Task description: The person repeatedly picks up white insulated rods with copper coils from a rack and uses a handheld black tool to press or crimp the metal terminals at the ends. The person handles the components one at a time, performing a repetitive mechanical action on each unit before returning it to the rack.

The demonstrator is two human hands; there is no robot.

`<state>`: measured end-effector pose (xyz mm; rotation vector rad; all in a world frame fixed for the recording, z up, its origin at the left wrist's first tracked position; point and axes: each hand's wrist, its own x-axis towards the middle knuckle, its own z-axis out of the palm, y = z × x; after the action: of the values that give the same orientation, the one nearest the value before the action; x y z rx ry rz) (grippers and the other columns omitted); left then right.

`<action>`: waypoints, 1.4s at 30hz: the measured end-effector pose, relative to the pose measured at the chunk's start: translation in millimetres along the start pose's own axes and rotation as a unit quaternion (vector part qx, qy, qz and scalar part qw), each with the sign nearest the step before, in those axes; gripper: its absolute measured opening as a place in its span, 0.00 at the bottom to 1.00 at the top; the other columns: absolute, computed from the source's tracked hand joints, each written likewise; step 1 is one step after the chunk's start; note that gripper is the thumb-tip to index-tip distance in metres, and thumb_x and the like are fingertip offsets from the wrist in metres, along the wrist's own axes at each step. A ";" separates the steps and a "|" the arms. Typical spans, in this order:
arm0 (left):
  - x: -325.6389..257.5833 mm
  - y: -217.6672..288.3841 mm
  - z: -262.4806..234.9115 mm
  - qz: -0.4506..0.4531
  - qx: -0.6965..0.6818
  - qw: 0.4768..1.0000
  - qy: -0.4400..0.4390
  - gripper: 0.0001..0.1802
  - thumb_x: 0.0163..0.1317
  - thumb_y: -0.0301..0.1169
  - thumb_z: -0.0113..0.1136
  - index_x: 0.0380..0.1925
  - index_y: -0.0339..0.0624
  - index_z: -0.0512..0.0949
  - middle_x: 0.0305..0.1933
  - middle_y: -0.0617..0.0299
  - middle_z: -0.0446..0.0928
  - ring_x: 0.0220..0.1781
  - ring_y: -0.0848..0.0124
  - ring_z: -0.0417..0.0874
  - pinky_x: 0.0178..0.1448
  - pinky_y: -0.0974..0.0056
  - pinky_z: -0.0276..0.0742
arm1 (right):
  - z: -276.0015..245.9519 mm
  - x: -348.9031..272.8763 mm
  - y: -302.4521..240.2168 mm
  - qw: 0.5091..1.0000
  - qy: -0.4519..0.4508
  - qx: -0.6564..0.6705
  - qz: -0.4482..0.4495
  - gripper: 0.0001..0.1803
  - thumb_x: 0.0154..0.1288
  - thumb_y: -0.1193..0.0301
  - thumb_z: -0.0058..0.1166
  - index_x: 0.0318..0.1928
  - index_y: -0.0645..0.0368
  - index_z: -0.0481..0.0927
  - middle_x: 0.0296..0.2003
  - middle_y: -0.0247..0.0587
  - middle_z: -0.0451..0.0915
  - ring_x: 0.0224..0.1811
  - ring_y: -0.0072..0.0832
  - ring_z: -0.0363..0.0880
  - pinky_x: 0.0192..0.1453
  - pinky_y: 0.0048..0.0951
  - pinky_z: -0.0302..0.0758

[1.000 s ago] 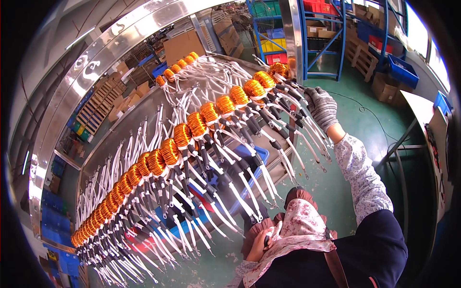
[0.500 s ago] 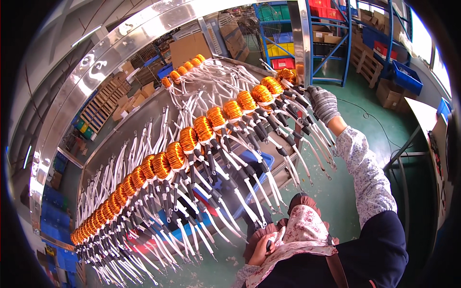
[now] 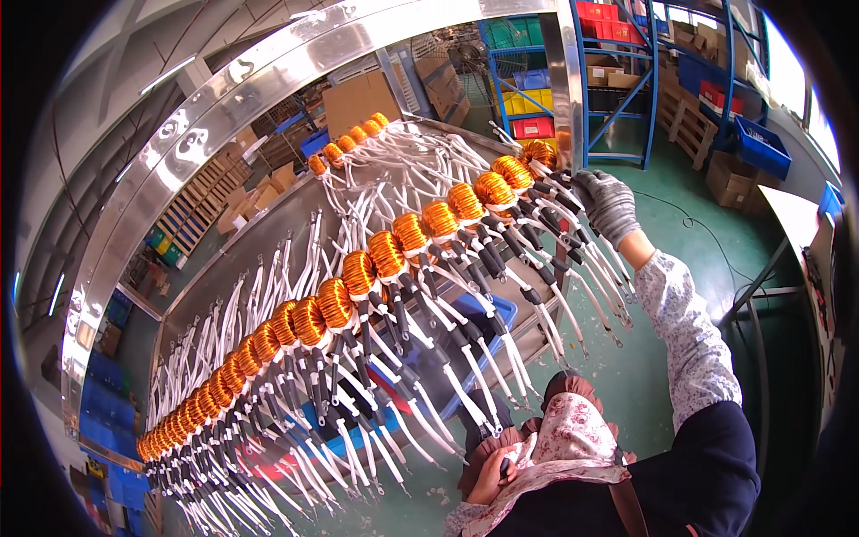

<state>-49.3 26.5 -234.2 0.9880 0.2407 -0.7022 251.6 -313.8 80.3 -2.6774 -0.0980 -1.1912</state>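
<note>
Coil row [image 3: 335,304] slants up to right, wires [image 3: 463,391] pointing down; right fingers [image 3: 599,192] by top end, can't tell grip; left fingers [image 3: 491,473] hold dark thing [image 3: 506,467].

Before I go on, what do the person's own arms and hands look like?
The right hand wears a grey knit glove; above it comes a pale sleeve with a small dark floral print, then a dark navy upper sleeve. The left hand shows no glove; its visible cuff is pale and patterned.
</note>
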 end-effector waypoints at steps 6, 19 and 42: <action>-1.1 4.2 2.7 0.007 0.033 0.999 0.000 0.20 0.70 0.43 0.40 0.50 0.40 0.69 0.18 0.66 0.65 0.17 0.77 0.65 0.19 0.75 0.53 | 20.9 5.4 4.1 0.991 0.011 0.123 0.051 0.10 0.53 0.67 0.58 0.38 0.53 0.82 0.34 0.47 0.80 0.36 0.44 0.78 0.42 0.38 0.75; -7.6 18.8 12.1 0.038 -0.037 0.998 -0.027 0.19 0.71 0.41 0.38 0.50 0.40 0.70 0.23 0.65 0.67 0.23 0.77 0.70 0.22 0.77 0.55 | -22.3 -7.0 2.1 0.994 -0.009 0.080 0.068 0.16 0.52 0.67 0.58 0.44 0.53 0.79 0.35 0.45 0.79 0.39 0.41 0.78 0.44 0.38 0.74; -21.4 158.7 9.5 0.364 -0.226 0.894 0.133 0.17 0.66 0.30 0.49 0.51 0.30 0.69 0.39 0.53 0.74 0.37 0.70 0.77 0.36 0.76 0.76 | -216.0 -190.2 -180.6 0.630 -0.334 0.517 -0.474 0.13 0.59 0.70 0.51 0.43 0.64 0.78 0.35 0.42 0.79 0.36 0.35 0.79 0.44 0.32 0.75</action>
<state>35.2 84.1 -110.5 0.6428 0.2346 0.1827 -59.2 -179.7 109.5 -1.6649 -1.8147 0.0422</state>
